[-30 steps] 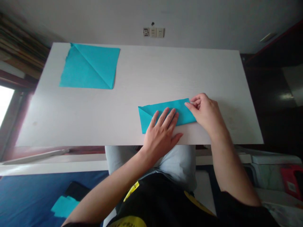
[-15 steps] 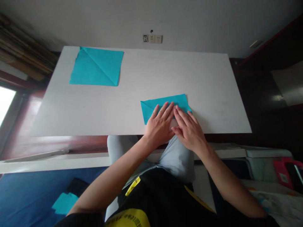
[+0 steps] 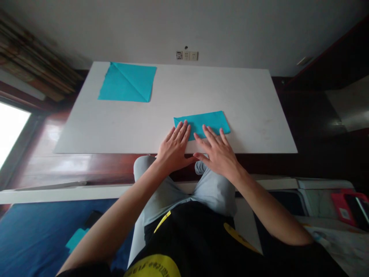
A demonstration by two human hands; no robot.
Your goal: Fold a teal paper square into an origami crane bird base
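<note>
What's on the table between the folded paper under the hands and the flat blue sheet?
Nothing: in the head view, only bare white table runs between the folded paper and the sheet.

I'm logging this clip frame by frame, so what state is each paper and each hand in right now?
Near paper: folded into a narrow band, flat on the table, under both hands' fingertips.
Far paper: flat, diagonal crease, untouched.
Left hand: open, palm down, fingers on the near paper.
Right hand: open, palm down, fingers on the near paper.
</note>
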